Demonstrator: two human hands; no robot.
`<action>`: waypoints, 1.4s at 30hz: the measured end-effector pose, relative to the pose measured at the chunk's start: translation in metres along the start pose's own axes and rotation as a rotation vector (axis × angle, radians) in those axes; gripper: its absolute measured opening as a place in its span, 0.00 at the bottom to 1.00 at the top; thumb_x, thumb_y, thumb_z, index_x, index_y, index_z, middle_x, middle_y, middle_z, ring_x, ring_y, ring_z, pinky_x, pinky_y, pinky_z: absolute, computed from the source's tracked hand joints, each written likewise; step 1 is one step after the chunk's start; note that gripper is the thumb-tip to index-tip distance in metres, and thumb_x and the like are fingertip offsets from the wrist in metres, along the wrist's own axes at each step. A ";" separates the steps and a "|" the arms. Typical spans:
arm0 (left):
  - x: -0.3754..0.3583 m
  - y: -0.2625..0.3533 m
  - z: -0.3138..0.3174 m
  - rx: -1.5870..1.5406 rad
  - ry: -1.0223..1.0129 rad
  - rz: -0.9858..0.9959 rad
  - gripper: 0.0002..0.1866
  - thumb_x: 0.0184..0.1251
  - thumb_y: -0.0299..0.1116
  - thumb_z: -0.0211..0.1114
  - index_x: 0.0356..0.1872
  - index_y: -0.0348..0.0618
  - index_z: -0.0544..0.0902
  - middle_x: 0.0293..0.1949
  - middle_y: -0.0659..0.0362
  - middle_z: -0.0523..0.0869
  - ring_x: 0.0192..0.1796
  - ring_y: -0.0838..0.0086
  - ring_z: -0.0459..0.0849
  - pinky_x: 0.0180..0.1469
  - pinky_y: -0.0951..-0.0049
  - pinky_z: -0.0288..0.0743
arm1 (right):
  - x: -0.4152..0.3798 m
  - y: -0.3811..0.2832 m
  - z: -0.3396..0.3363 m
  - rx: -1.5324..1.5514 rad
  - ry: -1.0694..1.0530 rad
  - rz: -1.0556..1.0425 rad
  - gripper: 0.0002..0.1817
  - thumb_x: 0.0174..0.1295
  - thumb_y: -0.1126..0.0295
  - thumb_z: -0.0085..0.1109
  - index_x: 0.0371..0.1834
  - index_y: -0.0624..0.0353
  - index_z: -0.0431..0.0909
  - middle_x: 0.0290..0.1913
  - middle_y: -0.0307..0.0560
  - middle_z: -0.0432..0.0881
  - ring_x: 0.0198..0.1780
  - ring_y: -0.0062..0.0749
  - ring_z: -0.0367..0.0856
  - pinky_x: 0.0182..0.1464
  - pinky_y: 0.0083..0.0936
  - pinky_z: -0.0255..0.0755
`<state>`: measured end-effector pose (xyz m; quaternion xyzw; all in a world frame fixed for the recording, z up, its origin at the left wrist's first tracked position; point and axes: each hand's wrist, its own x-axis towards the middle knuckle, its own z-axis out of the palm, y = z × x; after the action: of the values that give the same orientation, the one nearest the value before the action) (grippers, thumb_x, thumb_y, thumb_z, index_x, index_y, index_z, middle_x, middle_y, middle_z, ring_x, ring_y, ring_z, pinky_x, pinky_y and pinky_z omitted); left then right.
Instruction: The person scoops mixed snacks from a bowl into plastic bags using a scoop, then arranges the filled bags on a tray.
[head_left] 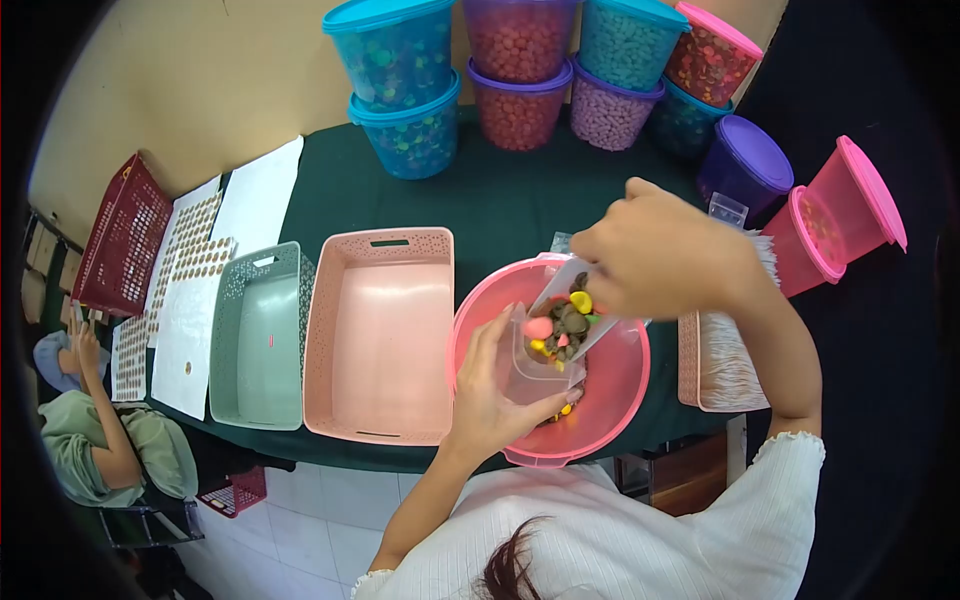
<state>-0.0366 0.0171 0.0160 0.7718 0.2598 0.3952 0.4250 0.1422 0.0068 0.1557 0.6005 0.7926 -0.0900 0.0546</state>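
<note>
My right hand [665,250] is closed around a translucent scoop [553,291], which is tilted down to the left. Brown, yellow, pink and green candies [570,325] lie at its mouth. My left hand [485,395] grips a clear plastic container [540,384] under the scoop, thumb on one side and fingers on the other. Whether some of the candies are inside the container or still on the scoop is hard to tell. Both are above a round pink tub [628,400], where a few more candies show at the bottom, partly hidden by my left hand.
A pink basket [380,340] and a green basket [258,340] stand left of the tub. Lidded candy buckets [405,135] are stacked behind. At right, a basket [730,370] holds clear wrappers. Another person [110,440] works at far left, beside sheets of round stickers [190,240].
</note>
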 end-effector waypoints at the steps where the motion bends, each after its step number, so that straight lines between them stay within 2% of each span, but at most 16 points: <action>1: 0.000 0.000 -0.001 0.000 -0.003 -0.012 0.45 0.28 0.36 0.77 0.53 0.34 0.64 0.46 0.51 0.73 0.49 0.65 0.73 0.52 0.68 0.66 | 0.001 -0.014 0.005 -0.133 0.041 -0.039 0.07 0.42 0.68 0.52 0.18 0.61 0.72 0.17 0.48 0.74 0.21 0.34 0.73 0.36 0.26 0.60; 7: -0.003 -0.006 -0.006 0.013 -0.077 -0.054 0.47 0.31 0.37 0.76 0.56 0.32 0.60 0.50 0.47 0.69 0.53 0.58 0.71 0.53 0.64 0.66 | 0.004 -0.062 0.013 -0.515 -0.060 -0.072 0.06 0.42 0.69 0.53 0.20 0.60 0.72 0.17 0.42 0.74 0.27 0.28 0.73 0.41 0.23 0.57; 10: -0.006 -0.004 -0.009 0.039 -0.053 -0.094 0.47 0.31 0.36 0.75 0.57 0.33 0.59 0.51 0.48 0.68 0.53 0.58 0.71 0.52 0.63 0.66 | -0.008 -0.051 -0.008 -0.458 0.371 0.115 0.04 0.42 0.71 0.52 0.20 0.59 0.71 0.17 0.42 0.72 0.26 0.31 0.72 0.41 0.26 0.58; 12: -0.007 -0.001 -0.010 0.024 -0.016 -0.105 0.47 0.31 0.36 0.75 0.57 0.33 0.60 0.49 0.48 0.69 0.52 0.61 0.71 0.53 0.65 0.65 | -0.016 -0.041 -0.022 -0.441 0.491 0.193 0.02 0.42 0.73 0.51 0.19 0.59 0.70 0.17 0.44 0.72 0.25 0.34 0.71 0.39 0.27 0.59; 17: -0.008 -0.002 -0.006 0.012 0.035 -0.044 0.48 0.31 0.37 0.75 0.57 0.32 0.59 0.49 0.49 0.69 0.52 0.65 0.71 0.53 0.67 0.65 | -0.005 -0.022 0.009 -0.403 0.271 0.177 0.04 0.43 0.73 0.49 0.22 0.61 0.70 0.17 0.48 0.73 0.26 0.36 0.72 0.40 0.28 0.58; 19: -0.010 0.001 -0.004 -0.274 0.171 0.006 0.46 0.33 0.38 0.75 0.57 0.34 0.59 0.47 0.51 0.69 0.51 0.62 0.70 0.52 0.66 0.65 | 0.001 -0.017 0.024 -0.357 0.180 0.170 0.06 0.42 0.72 0.50 0.24 0.62 0.71 0.19 0.48 0.74 0.27 0.35 0.73 0.41 0.28 0.58; 22: -0.015 0.015 -0.033 -0.026 0.206 0.241 0.51 0.28 0.41 0.77 0.58 0.36 0.57 0.46 0.54 0.69 0.51 0.66 0.70 0.54 0.65 0.63 | 0.014 -0.007 0.053 -0.375 0.120 0.152 0.08 0.42 0.70 0.52 0.26 0.61 0.71 0.22 0.46 0.76 0.30 0.33 0.73 0.42 0.28 0.58; 24: -0.023 0.036 -0.043 -0.726 0.555 0.178 0.59 0.20 0.46 0.79 0.58 0.35 0.54 0.48 0.54 0.68 0.51 0.67 0.69 0.55 0.63 0.60 | 0.021 -0.004 0.077 -0.400 0.090 0.126 0.09 0.42 0.69 0.53 0.27 0.61 0.72 0.24 0.45 0.77 0.32 0.32 0.74 0.42 0.28 0.57; 26: -0.010 0.070 -0.052 -0.157 0.989 0.043 0.64 0.27 0.70 0.61 0.60 0.28 0.49 0.54 0.46 0.61 0.50 0.61 0.68 0.56 0.62 0.60 | 0.030 -0.007 0.102 -0.439 -0.022 -0.070 0.10 0.42 0.69 0.54 0.29 0.60 0.71 0.26 0.40 0.76 0.34 0.29 0.73 0.43 0.27 0.58; 28: -0.038 0.043 -0.091 -0.512 0.576 0.399 0.65 0.24 0.73 0.60 0.60 0.28 0.52 0.52 0.48 0.63 0.50 0.62 0.68 0.54 0.63 0.61 | 0.041 -0.011 0.128 -0.476 0.029 -0.121 0.11 0.42 0.67 0.56 0.29 0.58 0.73 0.26 0.37 0.77 0.35 0.26 0.74 0.43 0.24 0.57; 29: -0.050 0.037 -0.094 -0.505 0.572 0.395 0.65 0.24 0.73 0.60 0.60 0.28 0.52 0.52 0.48 0.63 0.50 0.62 0.68 0.54 0.63 0.61 | 0.046 -0.012 0.140 -0.518 0.078 -0.167 0.11 0.42 0.64 0.59 0.28 0.56 0.75 0.26 0.35 0.77 0.36 0.24 0.74 0.44 0.21 0.56; 32: -0.075 0.023 -0.094 -0.327 0.604 0.169 0.65 0.20 0.71 0.64 0.59 0.28 0.54 0.51 0.49 0.65 0.50 0.63 0.68 0.52 0.64 0.62 | 0.057 -0.013 0.163 -0.504 0.259 -0.323 0.06 0.43 0.66 0.56 0.23 0.54 0.75 0.25 0.34 0.77 0.34 0.23 0.73 0.41 0.19 0.57; 34: -0.086 0.015 -0.085 -0.511 0.524 0.042 0.66 0.10 0.52 0.80 0.58 0.30 0.55 0.49 0.51 0.68 0.50 0.61 0.71 0.54 0.63 0.63 | 0.063 -0.016 0.174 -0.496 0.268 -0.373 0.04 0.43 0.68 0.54 0.22 0.54 0.76 0.24 0.35 0.76 0.33 0.24 0.73 0.40 0.19 0.58; 36: -0.088 0.016 -0.075 -0.341 0.554 -0.108 0.65 0.13 0.58 0.76 0.58 0.30 0.55 0.48 0.52 0.68 0.49 0.63 0.71 0.52 0.64 0.65 | 0.064 -0.020 0.177 -0.490 0.273 -0.428 0.03 0.43 0.70 0.53 0.20 0.54 0.76 0.23 0.36 0.75 0.33 0.25 0.72 0.39 0.20 0.60; 39: -0.100 0.012 -0.069 -0.119 0.573 -0.304 0.64 0.16 0.65 0.72 0.58 0.31 0.57 0.47 0.53 0.70 0.48 0.65 0.72 0.50 0.66 0.67 | 0.056 -0.026 0.173 -0.506 0.149 -0.464 0.04 0.42 0.69 0.54 0.18 0.54 0.78 0.24 0.37 0.76 0.33 0.25 0.72 0.38 0.21 0.59; 42: -0.108 0.010 -0.068 -0.243 0.525 -0.349 0.61 0.16 0.52 0.78 0.58 0.33 0.56 0.48 0.52 0.67 0.52 0.64 0.69 0.53 0.65 0.63 | 0.047 -0.021 0.164 -0.539 -0.102 -0.390 0.04 0.39 0.69 0.56 0.19 0.54 0.79 0.27 0.38 0.78 0.34 0.26 0.72 0.38 0.23 0.58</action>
<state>-0.1517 -0.0370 0.0048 0.5313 0.4395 0.5297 0.4938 0.1060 0.0118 -0.0125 0.3963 0.8841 0.0840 0.2328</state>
